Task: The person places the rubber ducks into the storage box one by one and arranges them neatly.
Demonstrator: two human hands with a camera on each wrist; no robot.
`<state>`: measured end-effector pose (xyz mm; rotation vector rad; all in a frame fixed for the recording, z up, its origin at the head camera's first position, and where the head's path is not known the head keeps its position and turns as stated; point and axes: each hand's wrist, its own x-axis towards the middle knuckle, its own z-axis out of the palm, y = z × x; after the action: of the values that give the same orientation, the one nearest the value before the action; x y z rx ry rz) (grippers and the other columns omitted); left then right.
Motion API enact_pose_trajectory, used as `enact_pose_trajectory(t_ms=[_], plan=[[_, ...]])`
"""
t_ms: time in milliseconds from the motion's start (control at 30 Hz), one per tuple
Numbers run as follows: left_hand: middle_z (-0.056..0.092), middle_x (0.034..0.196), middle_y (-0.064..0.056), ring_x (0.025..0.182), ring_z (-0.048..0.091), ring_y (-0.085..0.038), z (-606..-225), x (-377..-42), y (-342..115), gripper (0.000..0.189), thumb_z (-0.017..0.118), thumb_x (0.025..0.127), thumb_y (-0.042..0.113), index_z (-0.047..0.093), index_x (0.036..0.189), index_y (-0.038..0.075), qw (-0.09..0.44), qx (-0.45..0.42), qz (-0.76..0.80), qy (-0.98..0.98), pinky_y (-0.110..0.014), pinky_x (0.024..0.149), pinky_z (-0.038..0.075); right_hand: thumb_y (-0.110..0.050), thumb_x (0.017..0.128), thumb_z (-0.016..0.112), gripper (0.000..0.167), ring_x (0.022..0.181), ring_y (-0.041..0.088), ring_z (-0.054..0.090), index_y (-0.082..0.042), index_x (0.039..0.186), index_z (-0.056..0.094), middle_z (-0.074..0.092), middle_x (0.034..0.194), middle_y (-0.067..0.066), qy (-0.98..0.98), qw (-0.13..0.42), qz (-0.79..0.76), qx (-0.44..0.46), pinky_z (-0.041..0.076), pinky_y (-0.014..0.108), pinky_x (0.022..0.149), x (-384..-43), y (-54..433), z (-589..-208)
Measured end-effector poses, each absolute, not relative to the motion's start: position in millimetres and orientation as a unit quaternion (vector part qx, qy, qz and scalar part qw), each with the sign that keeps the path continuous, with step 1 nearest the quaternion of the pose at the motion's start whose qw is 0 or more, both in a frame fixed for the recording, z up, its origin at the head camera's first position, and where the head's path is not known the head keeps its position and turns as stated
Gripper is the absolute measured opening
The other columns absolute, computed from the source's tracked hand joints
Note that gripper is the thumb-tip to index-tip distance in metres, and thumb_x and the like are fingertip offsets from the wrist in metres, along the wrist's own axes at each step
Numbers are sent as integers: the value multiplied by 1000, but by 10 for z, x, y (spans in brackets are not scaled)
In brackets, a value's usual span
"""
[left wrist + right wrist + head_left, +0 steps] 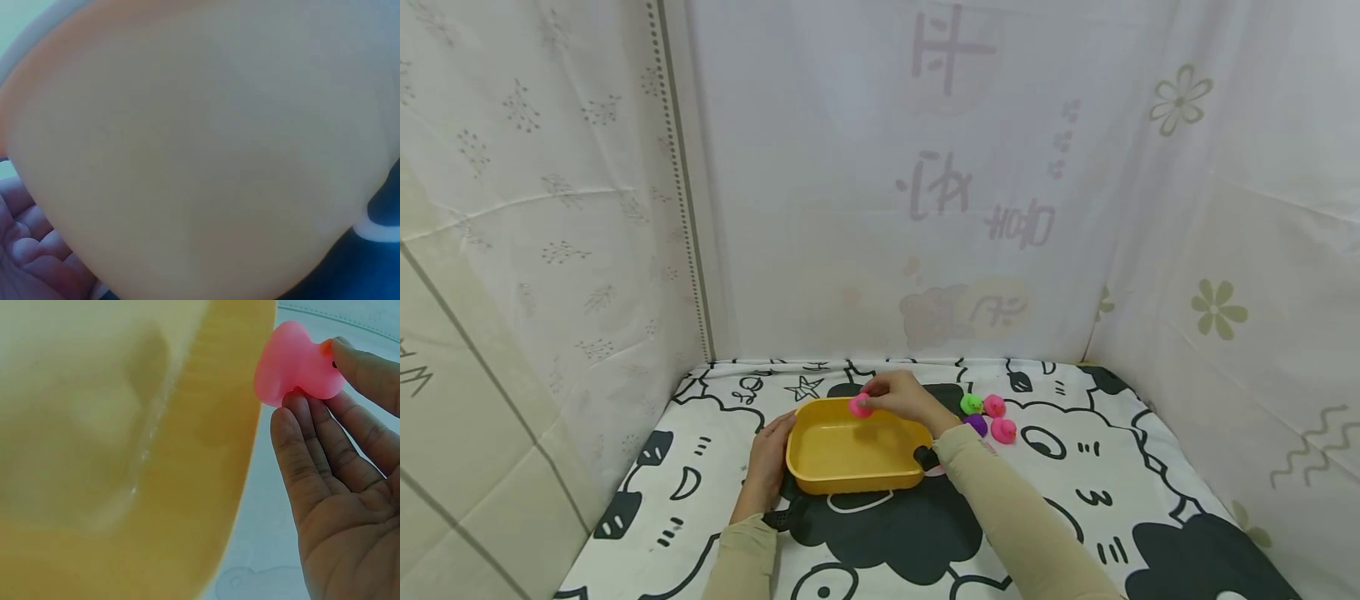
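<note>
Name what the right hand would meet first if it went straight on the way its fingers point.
Probably the left end of the yellow tray, by the left hand; the right hand, pinching a pink duck, points leftward. Height is unclear, so it may pass above.

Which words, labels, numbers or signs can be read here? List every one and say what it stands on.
No text reads surely enough to quote.
Back curtain: several faint, pale characters, too washed out to read.
Left curtain: dark strokes by the picture's edge, unreadable.
Tablecloth: a scribble beside a star, perhaps lettering, too small to read.
Yellow tray and pink toy duck: no lettering shows.
</note>
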<state>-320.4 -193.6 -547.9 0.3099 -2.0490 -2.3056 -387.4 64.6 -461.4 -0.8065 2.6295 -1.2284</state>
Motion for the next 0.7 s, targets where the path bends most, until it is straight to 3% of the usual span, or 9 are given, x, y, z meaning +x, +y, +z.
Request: enact_pose_trajectory(t_ms=[233, 700], plan=[[52, 146, -10, 131, 51, -28, -5503, -3214, -1935, 53, 52, 103, 45, 53, 144, 11, 17, 101, -744, -660, -44, 110, 43, -28, 91, 75, 26, 94, 11, 65, -13, 113, 75, 73, 102, -6, 888, 102, -345, -286, 55, 28, 87, -3871, 472, -4670], [51, 147, -9, 132, 50, -28, -5502, -3238, -1939, 56, 53, 101, 48, 53, 144, 12, 11, 103, -740, -664, -45, 112, 40, -24, 91, 76, 22, 90, 6, 64, -14, 111, 76, 72, 101, -7, 900, 112, -287, -309, 53, 21, 84, -3934, 254, -4735]])
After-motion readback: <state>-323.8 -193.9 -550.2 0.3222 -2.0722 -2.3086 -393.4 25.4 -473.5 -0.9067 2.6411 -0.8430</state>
